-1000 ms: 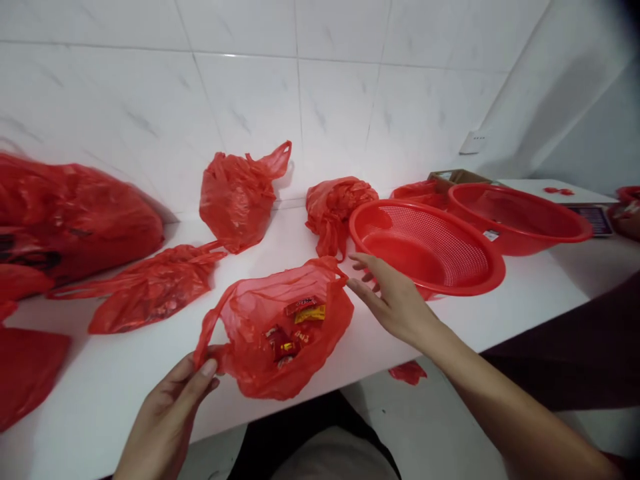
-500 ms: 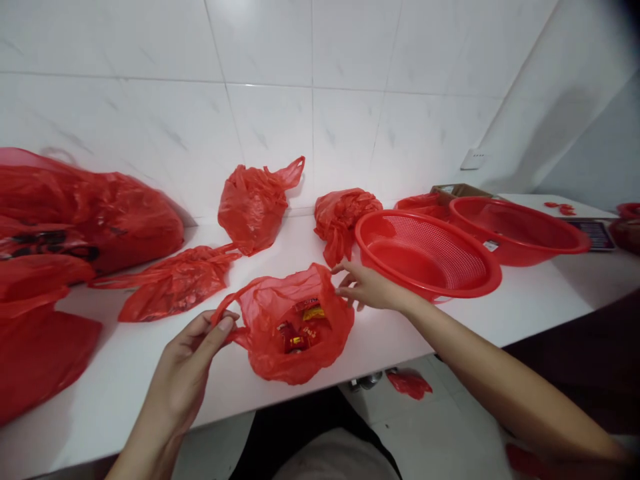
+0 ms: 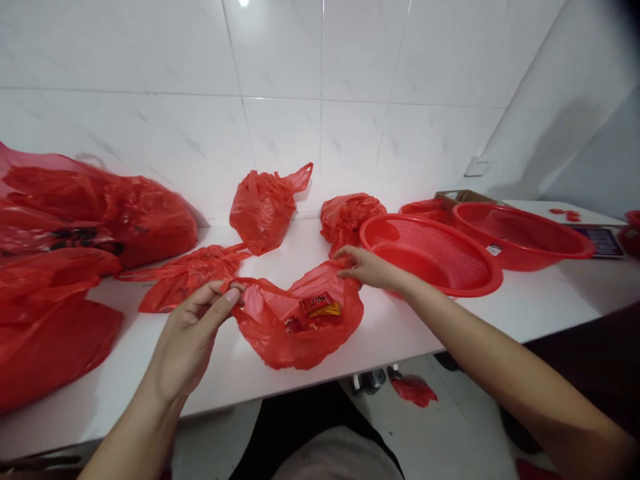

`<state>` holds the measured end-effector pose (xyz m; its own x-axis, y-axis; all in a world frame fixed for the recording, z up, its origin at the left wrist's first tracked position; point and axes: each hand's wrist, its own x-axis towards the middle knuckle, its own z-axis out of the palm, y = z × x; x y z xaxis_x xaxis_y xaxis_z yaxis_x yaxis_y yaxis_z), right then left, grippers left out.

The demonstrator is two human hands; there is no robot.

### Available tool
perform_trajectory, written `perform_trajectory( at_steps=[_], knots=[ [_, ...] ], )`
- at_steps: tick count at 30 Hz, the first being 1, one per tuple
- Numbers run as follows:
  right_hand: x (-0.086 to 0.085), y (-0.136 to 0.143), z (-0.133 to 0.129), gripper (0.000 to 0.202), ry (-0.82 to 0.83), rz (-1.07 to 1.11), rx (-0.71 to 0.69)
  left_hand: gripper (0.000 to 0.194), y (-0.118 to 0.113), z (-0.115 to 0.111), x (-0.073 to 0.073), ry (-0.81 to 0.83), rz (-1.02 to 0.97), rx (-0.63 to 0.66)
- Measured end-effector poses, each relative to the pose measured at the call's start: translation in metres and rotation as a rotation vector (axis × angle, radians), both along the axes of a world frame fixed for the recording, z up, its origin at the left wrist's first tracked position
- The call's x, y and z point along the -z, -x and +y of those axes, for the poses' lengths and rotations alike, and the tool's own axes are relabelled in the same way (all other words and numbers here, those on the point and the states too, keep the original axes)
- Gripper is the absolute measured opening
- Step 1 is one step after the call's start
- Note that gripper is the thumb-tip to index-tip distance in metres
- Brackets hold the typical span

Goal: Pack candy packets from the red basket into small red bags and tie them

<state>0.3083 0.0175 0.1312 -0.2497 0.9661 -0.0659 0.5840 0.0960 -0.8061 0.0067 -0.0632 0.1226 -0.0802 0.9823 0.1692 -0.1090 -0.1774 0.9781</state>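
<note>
A red plastic bag [image 3: 300, 347] stands with its mouth spread wide near the front edge of the white table. Inside it lie several small wrapped snack packets [image 3: 320, 305], red and yellow. My left hand [image 3: 193, 333] pinches the bag's left handle between thumb and fingers. On the other side, my right hand [image 3: 367, 268] is closed on the bag's right rim, its fingertips partly hidden by the plastic.
Behind the bag sit a tied red bag [image 3: 263, 210], a bunched red bag [image 3: 350, 217] and a flatter filled one [image 3: 187, 277]. Large red bags [image 3: 150, 220] crowd the left. A perforated red basket [image 3: 435, 257] and a red basin [image 3: 525, 237] stand right. A red bag [image 3: 415, 391] lies on the floor.
The bag's mouth is stretched wider, its left side pulled up and outward by my left hand. My right hand has closed on the right rim. The view has shifted slightly.
</note>
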Motion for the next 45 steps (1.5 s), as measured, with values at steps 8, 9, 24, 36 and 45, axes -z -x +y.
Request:
perform_trajectory(
  at_steps=[8, 9, 24, 36, 45],
  knots=[
    [-0.101, -0.017, -0.005, 0.021, -0.331, 0.192, -0.005, 0.019, 0.006, 0.014, -0.054, -0.232, -0.067, -0.083],
    [-0.109, -0.016, -0.006, 0.02, -0.353, 0.14, -0.018, 0.017, 0.005, 0.017, -0.058, -0.261, -0.064, -0.084],
    [-0.153, 0.044, -0.015, 0.017, -0.532, 0.223, -0.334, 0.057, -0.036, 0.043, -0.111, -0.094, 0.382, 0.376],
    [-0.089, 0.061, 0.002, 0.024, -0.501, 0.149, -0.4, 0.04, -0.05, 0.07, -0.089, 0.138, 0.365, 0.417],
    [-0.087, 0.06, -0.039, 0.012, -0.47, 0.416, -0.591, 0.027, -0.036, 0.065, -0.084, 0.04, 0.465, 0.545]
  ],
)
